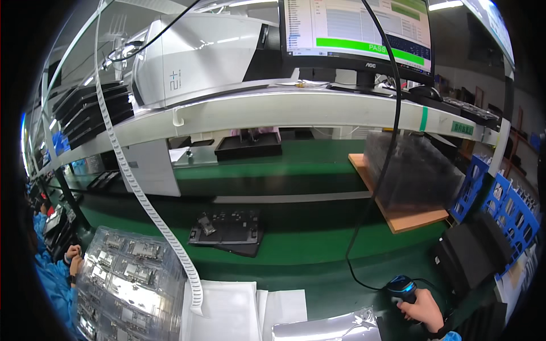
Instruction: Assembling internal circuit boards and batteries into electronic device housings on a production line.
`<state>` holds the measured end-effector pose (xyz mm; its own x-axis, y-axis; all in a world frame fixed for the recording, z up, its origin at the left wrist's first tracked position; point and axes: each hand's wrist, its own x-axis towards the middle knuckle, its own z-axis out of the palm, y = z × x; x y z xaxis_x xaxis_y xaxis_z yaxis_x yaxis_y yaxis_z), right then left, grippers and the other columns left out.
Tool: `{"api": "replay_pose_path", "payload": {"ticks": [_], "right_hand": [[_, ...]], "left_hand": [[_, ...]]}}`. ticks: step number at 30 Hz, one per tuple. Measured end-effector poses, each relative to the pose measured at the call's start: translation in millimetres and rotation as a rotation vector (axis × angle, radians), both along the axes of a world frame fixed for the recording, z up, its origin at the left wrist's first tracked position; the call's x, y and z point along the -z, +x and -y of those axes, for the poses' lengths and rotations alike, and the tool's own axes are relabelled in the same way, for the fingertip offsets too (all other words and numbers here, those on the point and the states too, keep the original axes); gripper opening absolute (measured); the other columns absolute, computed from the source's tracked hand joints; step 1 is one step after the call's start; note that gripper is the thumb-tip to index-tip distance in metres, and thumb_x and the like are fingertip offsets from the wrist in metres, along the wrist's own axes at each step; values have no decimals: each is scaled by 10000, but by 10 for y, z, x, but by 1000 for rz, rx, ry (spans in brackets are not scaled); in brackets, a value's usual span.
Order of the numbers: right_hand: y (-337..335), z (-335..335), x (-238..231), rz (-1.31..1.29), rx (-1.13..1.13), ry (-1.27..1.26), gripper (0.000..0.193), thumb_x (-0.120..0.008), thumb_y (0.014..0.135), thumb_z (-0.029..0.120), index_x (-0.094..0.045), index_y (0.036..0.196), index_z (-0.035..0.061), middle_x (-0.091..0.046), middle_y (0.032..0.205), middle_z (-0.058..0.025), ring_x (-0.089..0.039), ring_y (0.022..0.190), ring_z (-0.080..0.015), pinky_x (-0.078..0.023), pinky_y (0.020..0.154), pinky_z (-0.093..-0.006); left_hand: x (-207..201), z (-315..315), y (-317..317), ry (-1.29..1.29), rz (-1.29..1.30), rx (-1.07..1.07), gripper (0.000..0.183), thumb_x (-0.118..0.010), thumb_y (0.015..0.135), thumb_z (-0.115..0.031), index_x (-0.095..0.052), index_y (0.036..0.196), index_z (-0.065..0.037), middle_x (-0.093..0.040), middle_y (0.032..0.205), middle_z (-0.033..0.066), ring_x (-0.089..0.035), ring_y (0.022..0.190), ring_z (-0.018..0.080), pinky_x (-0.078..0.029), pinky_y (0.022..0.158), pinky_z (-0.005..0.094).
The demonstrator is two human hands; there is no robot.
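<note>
My right hand (422,310), at the lower right, is closed round the handle of a black barcode scanner (402,287) with a blue-lit top. A black cable rises from the scanner toward the shelf. My left hand does not show. To the left of the scanner lies a shiny silver sheet or bag (327,331), cut off by the lower edge. White papers (224,304) lie beside it, and a long strip of small labels (149,207) hangs down onto them. Farther back, a dark flat device part (233,230) carries a small metallic piece.
Clear plastic trays of circuit boards (141,250) stand at the left, beside a co-worker's hands (74,260). A shelf (273,108) holds a white machine (199,59) and a monitor (352,34). At the right are a translucent box (409,170), black foam blocks (475,250) and blue racks (512,204).
</note>
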<state>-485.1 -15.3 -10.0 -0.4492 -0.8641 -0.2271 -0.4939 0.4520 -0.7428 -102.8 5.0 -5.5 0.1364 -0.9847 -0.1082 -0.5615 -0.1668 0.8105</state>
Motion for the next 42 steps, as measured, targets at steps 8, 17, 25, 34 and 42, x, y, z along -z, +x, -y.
{"api": "replay_pose_path", "payload": {"ticks": [8, 17, 25, 34, 42], "right_hand": [[-8, -95, 215, -881, 229, -398, 464, -791, 724, 107, -594, 1084, -108, -641, 899, -182, -665, 826, -344, -537, 766, -440], [1205, -465, -258, -426, -814, -369, 889, -857, 724, 362, -453, 1453, 51, -370, 1500, -268, -295, 1429, -470, -250, 1175, -552], [755, -150, 44, -711, -196, -1032, 257, -637, 820, -56, -672, 1075, -64, -710, 1090, -189, -712, 969, -294, -576, 837, -361], [1017, -852, -2, 704, 365, -1071, 340, -604, 948, 41, -564, 1271, -55, -648, 1215, -157, -621, 1117, -234, -468, 1015, -377], [1291, -1019, 360, 1089, 612, -413, 286, -578, 997, 89, -587, 1157, -148, -697, 1066, -259, -731, 877, -279, -612, 751, -353]], "left_hand": [[161, 5, -25, -85, 27, 81, 274, -413, 1056, -209, -532, 947, 12, -588, 804, 327, -581, 779, 523, -451, 661, 540], [414, -165, 44, -26, -832, 83, 356, -363, 1090, -200, -576, 964, 55, -681, 1052, 206, -638, 969, 300, -501, 808, 385], [-39, 24, -286, -48, -1185, 277, 316, -329, 1101, -253, -449, 997, 20, -615, 1142, 401, -668, 1027, 463, -534, 901, 487], [176, -211, 124, 440, -1330, 87, 206, -505, 1057, -221, -527, 1058, -17, -698, 861, 231, -692, 734, 311, -562, 666, 358], [400, -276, 139, 511, -1316, 495, 498, -497, 974, -50, -331, 1431, 60, -593, 1041, 467, -689, 923, 506, -598, 779, 531]]}}
